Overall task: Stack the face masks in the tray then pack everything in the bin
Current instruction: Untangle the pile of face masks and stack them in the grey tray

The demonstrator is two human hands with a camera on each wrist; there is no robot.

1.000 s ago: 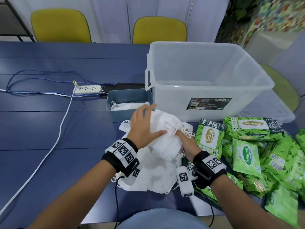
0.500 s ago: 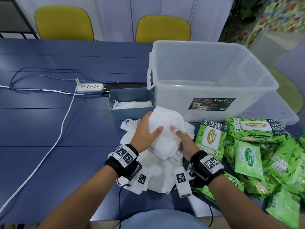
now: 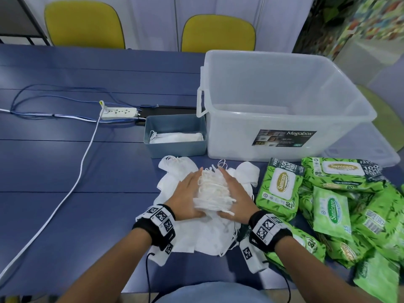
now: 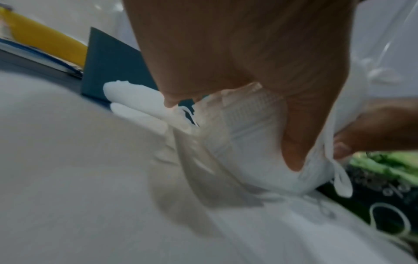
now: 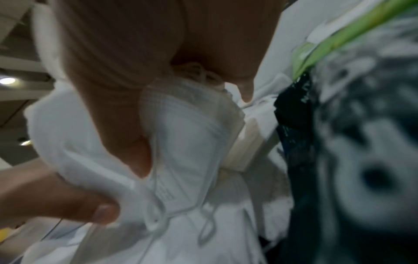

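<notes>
The bundle of folded white fabric face masks [image 3: 213, 193], held higher and flatter half a second ago, is now stood on edge on the loose white masks [image 3: 203, 235] and squared between the left hand [image 3: 188, 196] and right hand [image 3: 235, 199], fingers straight and together, thumbs hooked at the near end. A transfer seems close. The grey-blue rectangular tray [image 3: 175, 147], partly filled, is just beyond, its near wall to be cleared; the clear plastic bin [image 3: 284, 101] is touching it, and green wipe packs [image 3: 279, 186] crowd the right.

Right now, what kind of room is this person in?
Probably an office or meeting room, not a kitchen. There is a long blue table, two yellow chairs pushed up to its far side, and a white power strip with cables lying on it.
</notes>
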